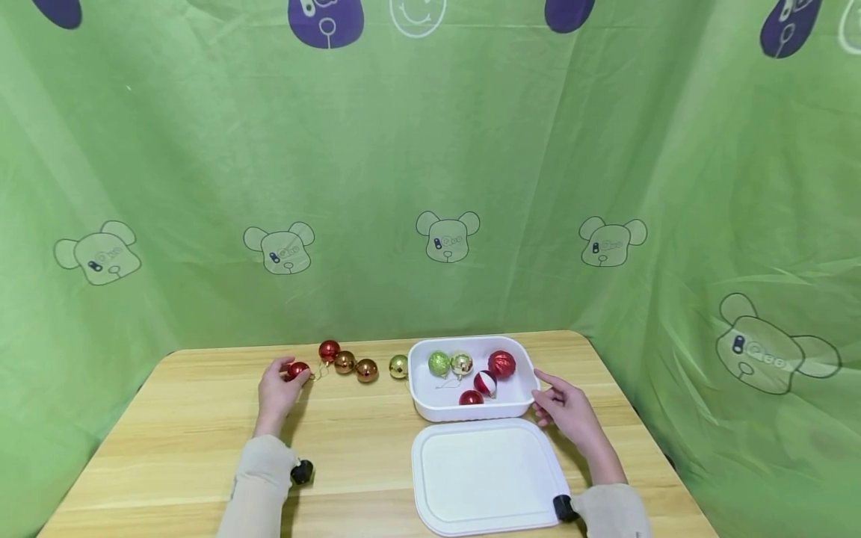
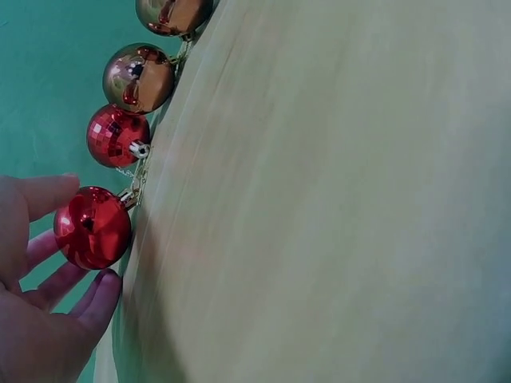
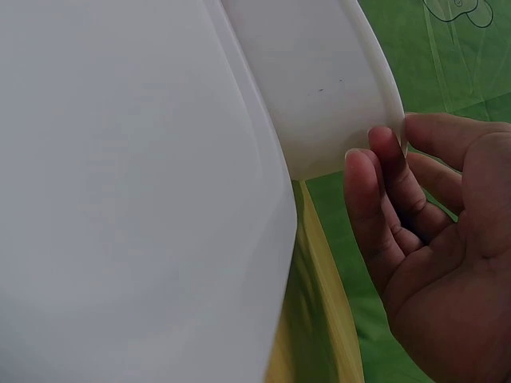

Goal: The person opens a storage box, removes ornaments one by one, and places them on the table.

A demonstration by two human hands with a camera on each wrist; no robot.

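Note:
My left hand (image 1: 277, 390) holds a shiny red Christmas ball (image 2: 93, 228) between thumb and fingers at the left of the table. Just beyond it lie a faceted red ball (image 2: 117, 136) and two copper-coloured balls (image 1: 345, 362), in a row with a gold ball (image 1: 399, 366). My right hand (image 1: 568, 409) touches the right end of a white plastic box (image 1: 424, 400), fingertips right at its rim. Inside the box lie several balls, among them a glittery green one (image 1: 439, 364), a textured red one (image 1: 501, 365) and a red-and-white one (image 1: 485, 383).
A white lid (image 1: 491, 478) lies flat in front of the box, close to its near side. The wooden table (image 1: 350, 471) ends at a green printed curtain (image 1: 363, 284) behind and on both sides. Each wrist wears a small black camera.

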